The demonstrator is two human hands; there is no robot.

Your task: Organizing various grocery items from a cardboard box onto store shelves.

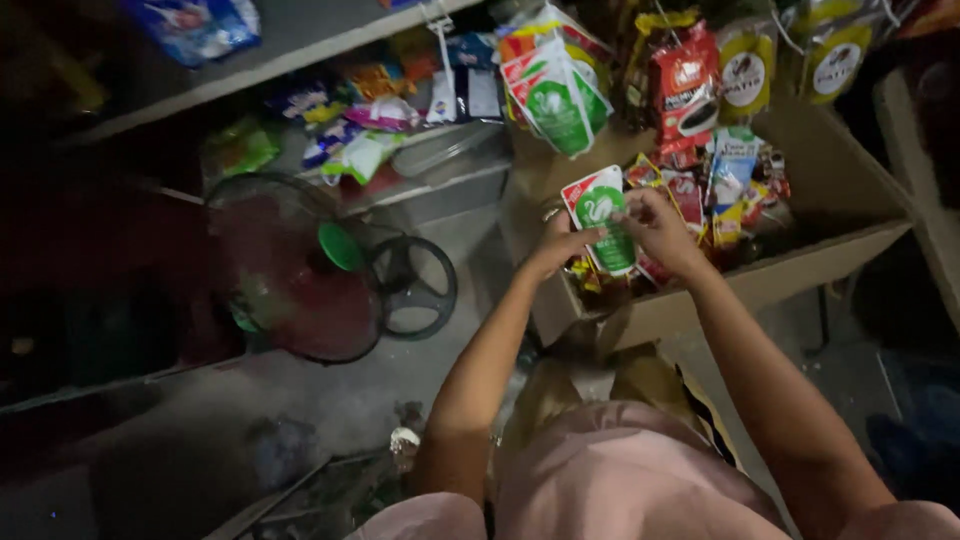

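- Upper left of the frame: a blue packet (pixel 195 25) lies on a grey shelf (pixel 300 45), and below it a lower ledge carries a jumble of small bright wrappers (pixel 345 125).
- Left of centre, on the floor: a dark red floor fan (pixel 295 270) with a green hub sits tipped over, its round black base (pixel 415 288) just beside it.
- Centre: the left hand (pixel 555 245) grips the left edge of a white-and-green sachet (pixel 602 215) – fingers curled around it, a ring showing.
- Just right of centre: the right hand (pixel 660 228) pinches the same sachet's top right edge between thumb and fingertips; the sachet is held upright over the near wall of a cardboard box (pixel 800 265).
- Right of centre: the box holds many small packets, mostly red and yellow (pixel 720 195).
- Upper right: hanging bunches – green-and-white sachets (pixel 555 100), a red pouch (pixel 685 85), yellow packs (pixel 745 65).
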